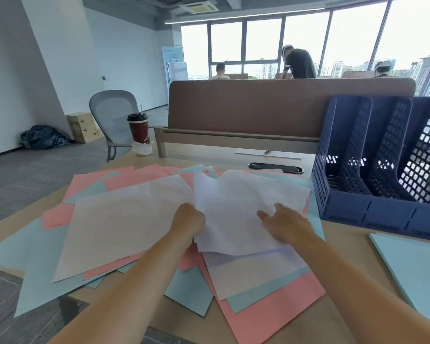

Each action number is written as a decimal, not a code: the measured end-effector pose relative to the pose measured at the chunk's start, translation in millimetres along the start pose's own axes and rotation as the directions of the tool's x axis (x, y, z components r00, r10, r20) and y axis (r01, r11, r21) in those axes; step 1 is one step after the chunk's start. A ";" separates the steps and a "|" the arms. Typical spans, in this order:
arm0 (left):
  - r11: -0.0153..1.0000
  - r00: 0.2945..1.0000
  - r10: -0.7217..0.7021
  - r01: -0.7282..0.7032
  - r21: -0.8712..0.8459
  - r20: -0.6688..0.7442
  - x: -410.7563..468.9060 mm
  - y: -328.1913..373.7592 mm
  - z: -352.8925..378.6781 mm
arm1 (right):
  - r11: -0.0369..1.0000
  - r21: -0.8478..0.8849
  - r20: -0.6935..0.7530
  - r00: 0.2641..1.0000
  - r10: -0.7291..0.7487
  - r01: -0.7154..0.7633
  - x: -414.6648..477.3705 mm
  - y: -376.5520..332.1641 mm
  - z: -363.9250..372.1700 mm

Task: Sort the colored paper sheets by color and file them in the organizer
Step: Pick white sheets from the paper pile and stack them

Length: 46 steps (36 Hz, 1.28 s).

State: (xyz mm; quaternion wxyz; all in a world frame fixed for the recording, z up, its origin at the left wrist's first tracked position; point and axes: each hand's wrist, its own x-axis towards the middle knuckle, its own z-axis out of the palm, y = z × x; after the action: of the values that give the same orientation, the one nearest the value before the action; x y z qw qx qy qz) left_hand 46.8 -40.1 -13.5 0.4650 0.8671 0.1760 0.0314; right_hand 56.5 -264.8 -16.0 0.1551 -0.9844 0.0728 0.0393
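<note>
Sorting step, whites being gathered | white sheet (246, 209) atop mixed pink-and-blue pile (271, 319) | left hand (188, 220): fingers curled, pinching its left edge | right hand (287, 225): fingers spread flat on it | organizer (382, 217): just right, apparently unfilled | next: lift sheet clear without dragging neighbours.

bright daylight pours from the windows (305, 43) at one o'clock, blown out white. shadows are soft and faint under the white sheet (241, 209). fisheye bending tilts the organizer (372, 212) at three o'clock; slight overall softness.
</note>
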 end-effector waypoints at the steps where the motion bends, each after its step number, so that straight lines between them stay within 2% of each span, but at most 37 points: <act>1: 1.000 1.000 0.000 0.000 -0.014 -0.006 -0.7 -0.5 1.9 | 1.000 -0.014 -0.008 1.000 -0.009 0.009 -2.6 -0.9 0.6; 7: 0.990 0.998 -0.012 0.003 -0.144 -0.058 -7.5 1.5 8.3 | 0.995 -0.098 -0.140 0.990 -0.018 0.005 -16.7 -11.0 -7.5; 10: 0.971 0.997 -0.062 0.052 -0.234 -0.035 -8.7 3.9 12.1 | 0.997 -0.080 -0.203 0.979 -0.025 0.009 -15.3 -10.1 -11.7; 16: 0.909 0.988 -0.142 0.157 -0.386 0.067 -6.7 13.5 25.1 | 0.998 0.060 -0.028 0.999 0.029 -0.027 -6.8 -6.0 -3.0; 21: 0.900 0.983 -0.140 0.177 -0.398 0.120 -13.9 24.7 29.7 | 0.997 -0.065 -0.152 0.988 0.021 -0.032 -12.7 -11.5 -10.7; 25: 0.890 0.980 -0.157 0.194 -0.413 0.121 -15.6 29.8 29.2 | 0.999 -0.039 -0.153 0.988 0.029 -0.036 -8.2 -6.1 -12.2; 29: 0.862 0.977 -0.161 0.208 -0.463 0.139 -15.1 32.3 32.3 | 0.999 -0.004 -0.065 0.997 0.047 -0.047 -1.0 4.2 -2.7; 36: 0.844 0.980 -0.123 0.187 -0.503 0.157 -19.8 45.2 38.7 | 0.995 -0.102 -0.202 0.979 -0.004 -0.017 -12.6 1.8 -17.6; 39: 0.854 0.979 -0.134 0.192 -0.484 0.154 -19.7 48.4 40.9 | 0.997 -0.076 -0.183 0.983 0.009 -0.023 -9.1 9.0 -20.2; 43: 0.831 0.973 -0.156 0.222 -0.511 0.169 -18.5 52.2 44.5 | 1.000 -0.030 -0.064 0.998 0.007 -0.009 -0.8 21.2 -11.9; 46: 0.789 0.969 -0.167 0.243 -0.564 0.182 -17.1 53.8 51.6 | 1.000 -0.016 -0.109 0.994 -0.007 0.006 -4.9 21.5 -11.3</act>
State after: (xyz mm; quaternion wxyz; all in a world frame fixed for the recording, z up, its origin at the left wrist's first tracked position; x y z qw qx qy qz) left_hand 56.9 -114.0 3.1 0.7184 0.6590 0.2221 -0.0203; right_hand 48.9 -287.9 -11.2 0.1435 -0.9865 0.0777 -0.0142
